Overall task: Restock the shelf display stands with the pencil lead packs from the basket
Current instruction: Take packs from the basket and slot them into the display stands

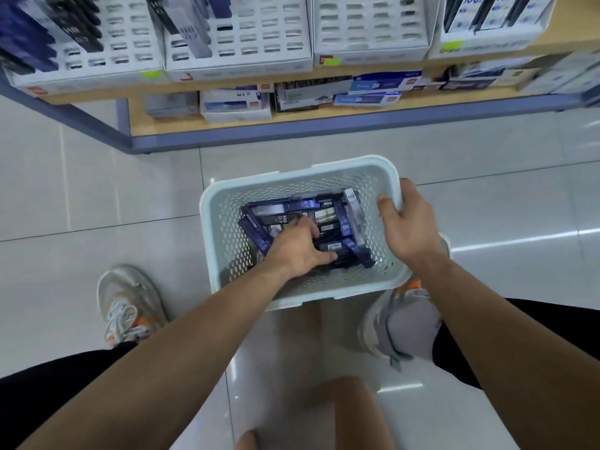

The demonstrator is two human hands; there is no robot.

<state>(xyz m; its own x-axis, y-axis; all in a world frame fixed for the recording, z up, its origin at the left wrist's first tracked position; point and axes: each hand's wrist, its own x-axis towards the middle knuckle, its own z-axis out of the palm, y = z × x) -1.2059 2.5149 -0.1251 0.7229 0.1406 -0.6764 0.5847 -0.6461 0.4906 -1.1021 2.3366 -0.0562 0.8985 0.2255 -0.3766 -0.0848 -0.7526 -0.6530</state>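
A pale blue-white perforated plastic basket [383, 177] stands on the glossy pale tiled floor [97, 190] at the centre of the view, and the slim dark blue and black pencil lead packs [282, 207], printed HB 0.7, lie flat in a loose jumble on its bottom. Their long axes disagree: those at the far side run about 9 to 3 o'clock, two against the right wall run 12 to 6, and one by the left wall slants from 11 to 5. The left grip [297, 250] is down inside the basket on the pile, fingers bent into the packs and thumb stretched toward 3 o'clock over a black one; I cannot tell whether it is clamped on any pack. The right grip [406, 222] is clamped on the basket's rim at 3 o'clock, thumb inside the wall, fingers outside. At 12 o'clock, on the wooden shelf, white slotted display stands [253, 34] sit side by side; packs stand in those at 11 and 1 o'clock. Grey and orange trainers [130, 303] rest at 8 and 4 o'clock.
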